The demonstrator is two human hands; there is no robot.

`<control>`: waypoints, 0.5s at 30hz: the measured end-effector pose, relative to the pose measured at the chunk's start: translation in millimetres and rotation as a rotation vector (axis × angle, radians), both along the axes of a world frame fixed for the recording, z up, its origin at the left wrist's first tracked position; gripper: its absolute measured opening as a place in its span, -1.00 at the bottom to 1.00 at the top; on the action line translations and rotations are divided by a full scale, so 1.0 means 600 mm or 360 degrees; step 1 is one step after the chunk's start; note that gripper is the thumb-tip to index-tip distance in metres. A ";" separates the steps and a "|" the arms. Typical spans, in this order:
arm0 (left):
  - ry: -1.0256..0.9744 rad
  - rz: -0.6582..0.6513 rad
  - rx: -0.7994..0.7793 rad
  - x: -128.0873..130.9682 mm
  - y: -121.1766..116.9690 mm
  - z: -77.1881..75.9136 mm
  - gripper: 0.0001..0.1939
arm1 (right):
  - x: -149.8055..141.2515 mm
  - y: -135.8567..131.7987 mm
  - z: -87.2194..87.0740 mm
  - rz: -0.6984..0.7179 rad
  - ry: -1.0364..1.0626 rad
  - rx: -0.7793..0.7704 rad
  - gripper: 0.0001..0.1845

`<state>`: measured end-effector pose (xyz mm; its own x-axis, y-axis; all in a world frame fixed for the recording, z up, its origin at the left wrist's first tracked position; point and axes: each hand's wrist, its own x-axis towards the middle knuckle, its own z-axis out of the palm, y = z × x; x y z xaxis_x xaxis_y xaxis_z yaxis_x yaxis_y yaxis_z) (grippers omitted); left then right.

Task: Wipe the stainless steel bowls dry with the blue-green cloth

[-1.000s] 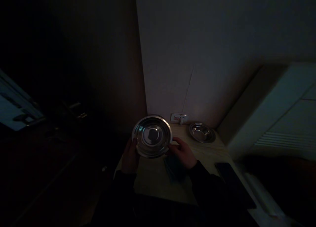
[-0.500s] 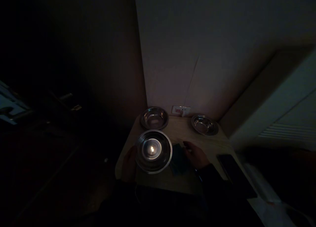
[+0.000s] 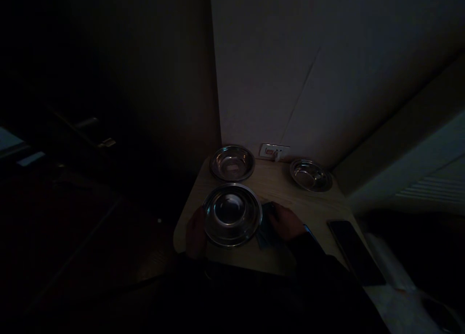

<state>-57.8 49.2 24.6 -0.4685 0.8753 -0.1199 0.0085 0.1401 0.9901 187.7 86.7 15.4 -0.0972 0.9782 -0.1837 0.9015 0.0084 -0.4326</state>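
Observation:
A shiny metal bowl (image 3: 232,217) is held over the near part of the small wooden table (image 3: 279,186). My left hand (image 3: 196,232) grips its left rim. On the bowl's right side, my right hand (image 3: 286,222) has its fingers closed on a dark blue-green cloth (image 3: 266,230), which lies close to the bowl's edge. The dim light hides most of the fingers' detail.
Another metal bowl (image 3: 232,163) stands at the back left of the table, a smaller one (image 3: 310,176) at the back right. A wall socket (image 3: 274,151) with a plug sits behind them. A dark phone (image 3: 355,251) lies at the right edge.
The bowl has tilted, and the bright reflection at its centre is gone. My right hand has closed on the cloth and come nearer the bowl. The whole view has shifted slightly.

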 end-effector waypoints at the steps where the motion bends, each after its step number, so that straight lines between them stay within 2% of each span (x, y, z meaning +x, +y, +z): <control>1: -0.0018 -0.0036 -0.0002 0.002 0.000 0.003 -0.69 | 0.000 0.002 -0.001 -0.0001 0.0001 -0.0002 -0.59; 5: -0.0102 -0.0082 -0.0037 0.007 -0.002 0.006 -0.65 | 0.005 0.010 -0.007 0.0011 0.0072 -0.0017 -0.58; 11: -0.0081 -0.0067 -0.0209 0.007 -0.001 -0.013 -0.61 | 0.009 0.014 -0.007 -0.0012 0.0268 -0.0031 -0.71; 15: -0.0051 -0.0083 -0.0204 0.011 0.000 -0.015 -0.64 | 0.009 0.006 -0.002 -0.0082 0.0429 -0.0045 -0.76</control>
